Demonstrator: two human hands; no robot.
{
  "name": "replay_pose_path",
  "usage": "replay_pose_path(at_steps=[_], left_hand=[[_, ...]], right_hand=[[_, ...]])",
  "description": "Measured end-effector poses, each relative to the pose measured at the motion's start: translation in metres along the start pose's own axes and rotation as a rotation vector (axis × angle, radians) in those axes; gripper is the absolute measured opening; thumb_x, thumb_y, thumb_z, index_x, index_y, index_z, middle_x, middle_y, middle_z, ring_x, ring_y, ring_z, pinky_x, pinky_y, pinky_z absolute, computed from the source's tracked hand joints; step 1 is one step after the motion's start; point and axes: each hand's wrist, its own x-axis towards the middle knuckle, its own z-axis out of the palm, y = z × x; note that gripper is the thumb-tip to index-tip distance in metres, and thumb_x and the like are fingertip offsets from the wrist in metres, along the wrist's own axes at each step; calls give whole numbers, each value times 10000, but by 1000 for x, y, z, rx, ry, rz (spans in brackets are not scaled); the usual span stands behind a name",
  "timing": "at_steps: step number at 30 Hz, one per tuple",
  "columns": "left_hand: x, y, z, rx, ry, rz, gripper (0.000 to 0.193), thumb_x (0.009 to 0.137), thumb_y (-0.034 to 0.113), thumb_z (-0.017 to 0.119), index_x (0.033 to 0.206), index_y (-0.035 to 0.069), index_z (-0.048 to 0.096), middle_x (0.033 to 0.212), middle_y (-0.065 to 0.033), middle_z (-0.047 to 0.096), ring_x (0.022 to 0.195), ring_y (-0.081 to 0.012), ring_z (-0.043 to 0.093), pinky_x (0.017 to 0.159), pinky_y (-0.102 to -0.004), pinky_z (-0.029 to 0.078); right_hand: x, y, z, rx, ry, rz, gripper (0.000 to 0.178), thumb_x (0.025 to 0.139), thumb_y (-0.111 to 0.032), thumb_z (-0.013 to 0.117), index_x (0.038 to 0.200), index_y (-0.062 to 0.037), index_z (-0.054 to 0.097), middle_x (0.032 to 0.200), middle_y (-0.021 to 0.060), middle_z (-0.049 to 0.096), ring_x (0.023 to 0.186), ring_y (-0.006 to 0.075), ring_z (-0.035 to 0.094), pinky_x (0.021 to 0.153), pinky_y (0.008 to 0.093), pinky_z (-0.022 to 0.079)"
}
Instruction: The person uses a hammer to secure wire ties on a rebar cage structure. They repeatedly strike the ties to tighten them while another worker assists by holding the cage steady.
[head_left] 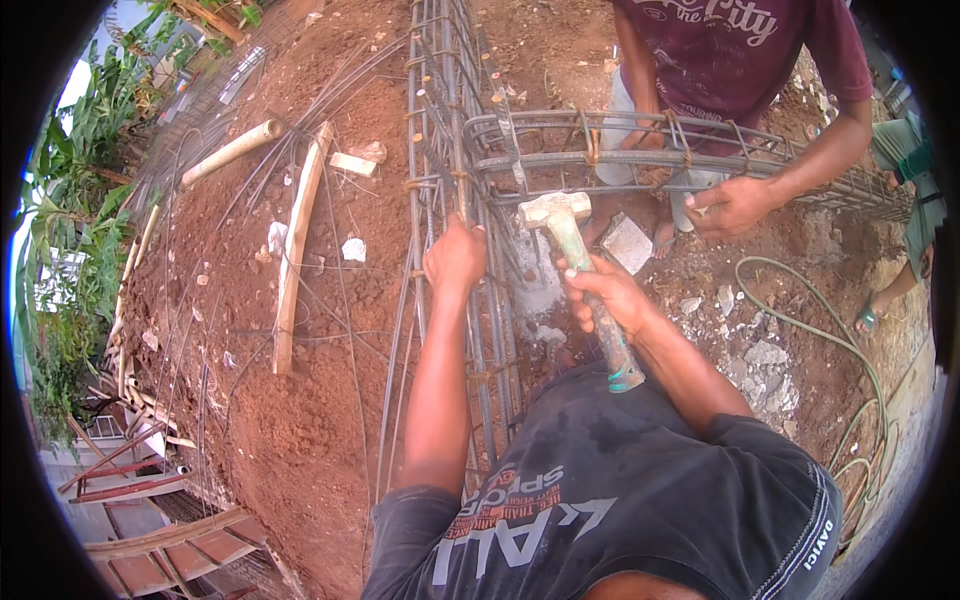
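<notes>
My right hand [612, 292] is wrapped round the handle of a hammer [556, 212]. The heavy pale head points away from me, and the worn, green-stained handle reaches back toward my shirt. To its left, my left hand [455, 256] is closed round a steel bar [462, 192] at the long rebar cage [436, 100]. The hammer head is near this cage but apart from my left hand. A second rebar cage [590, 160] meets the first one and runs off to the right.
Across the second cage stands a person in a maroon shirt [700, 60], hands beside the bars. Another person's leg [905, 200] shows far right. A wooden plank [300, 250] and a bamboo pole [230, 152] lie on red soil. A hose [850, 345] curls near a concrete block [628, 244].
</notes>
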Motion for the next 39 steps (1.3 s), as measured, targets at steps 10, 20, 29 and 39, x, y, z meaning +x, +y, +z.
replay_pose_path(at_steps=[10,20,29,39], left_hand=[[2,0,4,26,-21,-19,440,944,362,518,1220,20,527,1034,-267,688,1019,-432,651,914,-512,463],[4,-2,3,9,-39,-12,432,940,366,527,1208,27,531,1048,-267,686,1026,-430,650,915,-511,464],[2,-1,3,16,-29,-12,414,938,364,533,1173,23,534,997,-273,692,989,-430,661,901,-510,469],[1,2,1,3,-25,-2,426,942,360,526,1181,8,527,1003,-286,687,995,-433,660,915,-504,466]], right_hand=[[1,14,-2,32,47,25,431,922,-227,632,1289,-45,498,821,26,526,586,124,540,456,267,461],[1,18,1,28,37,82,424,924,-221,628,1289,-44,503,831,27,529,595,127,546,459,271,468],[-3,19,5,17,62,85,442,920,-232,641,1281,-24,494,830,29,528,594,119,544,454,261,465],[0,23,4,3,65,99,308,900,-266,679,1067,-80,498,802,19,548,631,135,564,521,287,485]])
